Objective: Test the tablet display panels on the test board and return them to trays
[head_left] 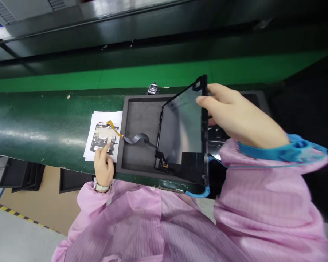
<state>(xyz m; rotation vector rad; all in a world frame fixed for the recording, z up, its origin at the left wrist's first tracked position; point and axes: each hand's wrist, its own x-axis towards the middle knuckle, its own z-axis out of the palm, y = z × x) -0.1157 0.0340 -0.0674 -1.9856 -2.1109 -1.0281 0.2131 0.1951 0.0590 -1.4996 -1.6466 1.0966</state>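
Observation:
My right hand (229,109) grips the upper right edge of a flat display panel (184,120). The thumb lies over its black frame, and the panel stands tilted up on its long edge. A dark ribbon cable (138,138) with an orange end (113,127) runs from the panel's lower left to a small circuit board (102,134). That board lies on white paper sheets (90,143). My left hand (104,167) is at the board's lower edge, its index finger stretched out and touching it. The other left fingers are loosely bent.
Under the panel sits a dark grey foam tray (120,153) on the green bench (43,127). A small metal device (153,88) stands behind the tray. Black trays (22,174) are stacked below the bench at left. A blue coiled cord (199,193) hangs at the front edge.

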